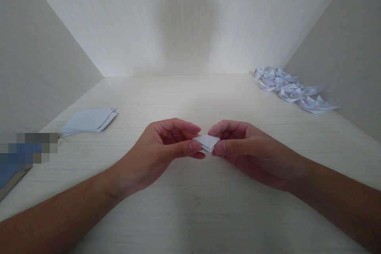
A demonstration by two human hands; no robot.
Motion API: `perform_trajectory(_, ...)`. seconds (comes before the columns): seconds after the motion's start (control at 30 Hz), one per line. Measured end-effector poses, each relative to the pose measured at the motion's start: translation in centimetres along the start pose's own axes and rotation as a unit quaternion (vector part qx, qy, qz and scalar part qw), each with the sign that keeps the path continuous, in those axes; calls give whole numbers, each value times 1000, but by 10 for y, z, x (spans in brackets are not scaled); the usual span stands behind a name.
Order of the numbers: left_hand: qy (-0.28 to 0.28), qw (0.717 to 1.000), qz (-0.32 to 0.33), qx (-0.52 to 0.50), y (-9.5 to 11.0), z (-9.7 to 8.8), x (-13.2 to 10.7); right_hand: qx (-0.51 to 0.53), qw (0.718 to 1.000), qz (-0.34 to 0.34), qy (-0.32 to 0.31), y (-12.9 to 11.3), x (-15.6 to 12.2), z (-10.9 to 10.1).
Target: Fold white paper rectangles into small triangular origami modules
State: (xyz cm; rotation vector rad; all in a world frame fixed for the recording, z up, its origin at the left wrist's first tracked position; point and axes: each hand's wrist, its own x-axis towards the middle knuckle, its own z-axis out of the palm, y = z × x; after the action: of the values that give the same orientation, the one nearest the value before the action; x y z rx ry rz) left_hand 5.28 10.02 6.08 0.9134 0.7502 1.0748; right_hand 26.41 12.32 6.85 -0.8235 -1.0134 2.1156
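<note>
Between my two hands is a small folded white paper (207, 141), diamond-shaped from above, with a crease down its middle and several layers showing at its near corner. My left hand (166, 143) pinches its left corner, thumb on the near side and fingers curled behind and below. At the right corner, my right hand (248, 145) grips it in a matching pinch. The paper is held above the middle of the table; the fingers hide its two side corners and most of its underside.
A stack of white paper sheets (87, 120) lies at the left. Several folded white paper boats (290, 87) are heaped at the back right, near the right wall (351, 55). A partly pixelated blue object (12, 172) sits at the left edge. A pale panel (125, 24) closes the back.
</note>
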Motion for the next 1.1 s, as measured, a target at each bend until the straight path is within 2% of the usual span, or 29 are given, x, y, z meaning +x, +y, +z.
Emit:
perform_trajectory(0.3, -14, 998, 18, 52, -4, -9, 1, 16, 1000, 15, 2, 1, -1, 0)
perform_trajectory(0.63, -22, 999, -3, 29, -3, -8, 2, 12, 1000, 6, -4, 1, 1, -1)
perform_trajectory(0.83, 0, 998, 12, 67, -5, -7, 1, 0, 1000, 14, 13, 5, 3, -1)
perform_trajectory(1.1, 20, 994, 15, 102, -4, -6, -2, -22, 999, -20, 38, 6, 3, 2)
